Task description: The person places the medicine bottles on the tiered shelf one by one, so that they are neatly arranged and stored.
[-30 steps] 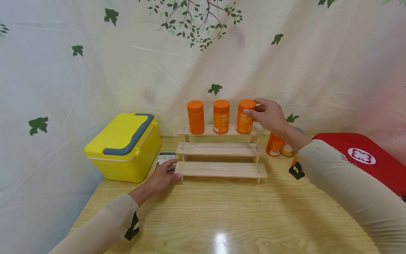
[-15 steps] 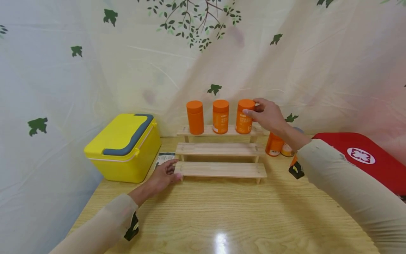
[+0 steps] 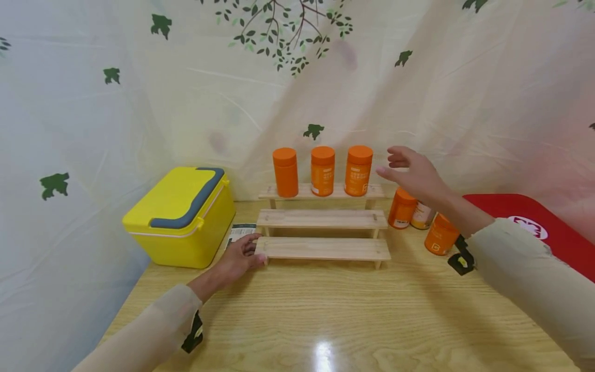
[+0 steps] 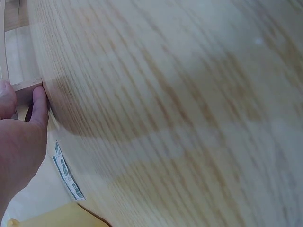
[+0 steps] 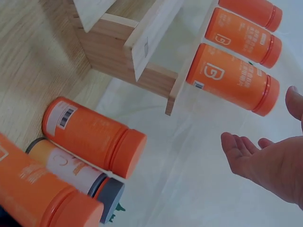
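Observation:
A three-step wooden display rack [image 3: 322, 219] stands on the table. Three orange bottles line its top step: a left one [image 3: 285, 172], a middle one [image 3: 323, 171] and a right one [image 3: 358, 171]. My left hand [image 3: 239, 257] grips the left end of the lowest step; thumb and finger pinch the wood [image 4: 28, 86] in the left wrist view. To the right of the right bottle, my right hand [image 3: 416, 173] hovers with relaxed fingers, holding nothing. A gap separates it from that bottle [image 5: 232, 78] in the right wrist view.
Right of the rack stand an orange bottle [image 3: 402, 209], a white-and-yellow one with a grey lid [image 5: 71, 165], and another orange bottle [image 3: 440, 235]. A red case [image 3: 506, 204] lies beyond. On the left sit a yellow box [image 3: 181, 217] and a printed card [image 3: 243, 230].
My right hand has let go of the right bottle on the top step and moved away to the right. The left hand has stayed on the rack.

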A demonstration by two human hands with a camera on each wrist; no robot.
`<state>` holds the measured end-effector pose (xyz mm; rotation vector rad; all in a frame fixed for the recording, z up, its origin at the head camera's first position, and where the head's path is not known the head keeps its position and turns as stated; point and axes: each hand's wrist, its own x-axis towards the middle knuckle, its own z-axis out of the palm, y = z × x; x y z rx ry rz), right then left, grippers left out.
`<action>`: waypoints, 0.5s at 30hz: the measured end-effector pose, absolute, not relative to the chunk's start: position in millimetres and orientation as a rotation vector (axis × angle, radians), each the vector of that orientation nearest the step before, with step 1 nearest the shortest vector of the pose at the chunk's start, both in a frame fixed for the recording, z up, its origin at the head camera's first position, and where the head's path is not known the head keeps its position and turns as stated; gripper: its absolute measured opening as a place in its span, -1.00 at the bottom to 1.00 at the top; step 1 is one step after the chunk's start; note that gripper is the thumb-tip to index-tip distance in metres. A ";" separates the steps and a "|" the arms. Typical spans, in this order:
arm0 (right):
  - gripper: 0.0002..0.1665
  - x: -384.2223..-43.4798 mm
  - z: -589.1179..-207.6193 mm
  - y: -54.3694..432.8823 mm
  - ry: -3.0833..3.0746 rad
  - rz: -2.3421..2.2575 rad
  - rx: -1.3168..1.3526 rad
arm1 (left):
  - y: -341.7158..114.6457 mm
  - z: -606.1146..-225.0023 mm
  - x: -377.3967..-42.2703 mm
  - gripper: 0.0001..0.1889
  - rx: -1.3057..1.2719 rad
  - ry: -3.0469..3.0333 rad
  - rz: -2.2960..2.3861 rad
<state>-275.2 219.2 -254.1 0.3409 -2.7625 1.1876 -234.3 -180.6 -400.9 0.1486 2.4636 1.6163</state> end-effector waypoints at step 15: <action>-0.05 -222.9 -265.6 274.7 -2.830 1.144 0.276 | -181.4 -401.8 -234.9 -0.39 0.155 2.483 1.592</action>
